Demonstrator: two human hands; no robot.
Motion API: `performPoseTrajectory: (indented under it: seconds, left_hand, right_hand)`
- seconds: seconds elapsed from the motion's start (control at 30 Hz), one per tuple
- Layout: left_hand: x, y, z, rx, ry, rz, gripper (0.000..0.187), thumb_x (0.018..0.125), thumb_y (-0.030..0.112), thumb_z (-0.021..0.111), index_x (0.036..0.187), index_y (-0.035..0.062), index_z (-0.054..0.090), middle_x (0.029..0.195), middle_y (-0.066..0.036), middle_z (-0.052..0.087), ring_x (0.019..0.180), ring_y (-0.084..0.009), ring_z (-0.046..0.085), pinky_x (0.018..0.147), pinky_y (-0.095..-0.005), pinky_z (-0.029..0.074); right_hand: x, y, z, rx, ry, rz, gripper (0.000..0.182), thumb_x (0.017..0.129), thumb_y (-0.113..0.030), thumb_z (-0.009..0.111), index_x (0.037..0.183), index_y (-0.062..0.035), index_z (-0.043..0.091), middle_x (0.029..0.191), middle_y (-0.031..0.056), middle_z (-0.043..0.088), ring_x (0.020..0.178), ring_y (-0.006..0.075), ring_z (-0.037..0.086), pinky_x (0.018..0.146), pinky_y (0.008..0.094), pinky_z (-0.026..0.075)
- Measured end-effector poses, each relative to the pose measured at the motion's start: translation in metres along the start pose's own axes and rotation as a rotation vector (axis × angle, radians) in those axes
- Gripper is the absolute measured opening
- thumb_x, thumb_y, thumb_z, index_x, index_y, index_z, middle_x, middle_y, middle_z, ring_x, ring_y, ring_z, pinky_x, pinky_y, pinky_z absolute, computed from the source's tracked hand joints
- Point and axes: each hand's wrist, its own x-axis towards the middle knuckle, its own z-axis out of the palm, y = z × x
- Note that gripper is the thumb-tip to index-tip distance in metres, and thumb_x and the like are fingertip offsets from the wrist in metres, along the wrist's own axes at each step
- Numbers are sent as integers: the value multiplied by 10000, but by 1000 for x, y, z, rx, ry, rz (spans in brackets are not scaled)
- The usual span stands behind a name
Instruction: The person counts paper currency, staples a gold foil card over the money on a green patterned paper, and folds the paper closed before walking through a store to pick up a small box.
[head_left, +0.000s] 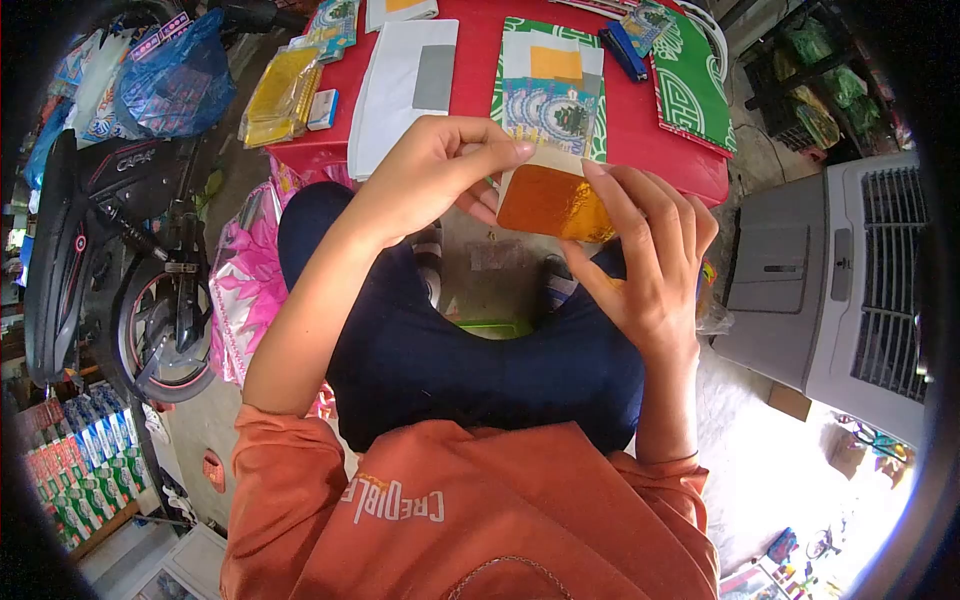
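Between my two hands is a sheet of joss paper (540,203) with a shiny gold-orange foil face and a pale border. My left hand (430,178) pinches its upper left edge between thumb and fingers. On the right side, my right hand (650,245) grips the sheet, thumb below and fingers on top. Just beyond lie printed blue-green paper notes (550,112) and a white paper with an orange square (556,64), on a green patterned sheet. Left of these is a stack of white paper (385,100) with a grey rectangle.
A red table (470,60) holds a dark blue stapler (623,52), a green patterned packet (690,85), yellow packs in plastic (280,95) and a small box (322,110). A motorbike (120,230) stands left, a grey air cooler (800,270) right. A pink bag (245,280) is beside my leg.
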Motion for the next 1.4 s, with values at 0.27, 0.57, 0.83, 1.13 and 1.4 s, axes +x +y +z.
performPoseTrajectory:
  seconds: [0.27,0.57,0.83,1.13,1.4]
  left_hand:
    - [-14,-5,0,5,-11,-81,388,1028,422,610,970,47,692,781,-24,697,640,-112,707,567,-229,590]
    - [-41,-23,-21,60,27,-319,481,1049,478,538,1170,25,641,644,-40,619,486,-127,644,438,-219,504]
    - [-28,-32,-10,-55,-22,-430,522,1053,505,508,1253,33,605,670,-33,577,491,-125,623,444,-223,504]
    - [-14,-51,2,-218,34,-365,346,1055,424,548,880,127,530,682,35,539,508,-76,584,432,-197,419]
    - [-17,-43,7,-339,26,-348,281,1066,356,546,887,139,550,651,66,516,492,-57,555,418,-193,387]
  right_hand:
    - [-18,1,0,-38,115,-74,642,728,-249,885,1301,-106,634,1185,44,679,1074,212,634,965,384,389]
    - [-55,-1,4,-49,179,-157,575,749,-274,908,1232,-144,624,1136,-1,664,1038,166,632,894,355,390]
    - [-73,-10,17,-2,152,-141,505,759,-204,876,1230,-194,697,1184,-24,644,1018,133,627,844,304,403]
    - [-79,-5,25,-41,107,-121,523,761,-230,872,1256,-230,702,1153,-42,597,1057,130,589,860,323,404]
    - [-72,4,44,-95,120,-112,524,766,-239,856,1267,-251,700,1157,-47,588,1056,133,563,883,333,387]
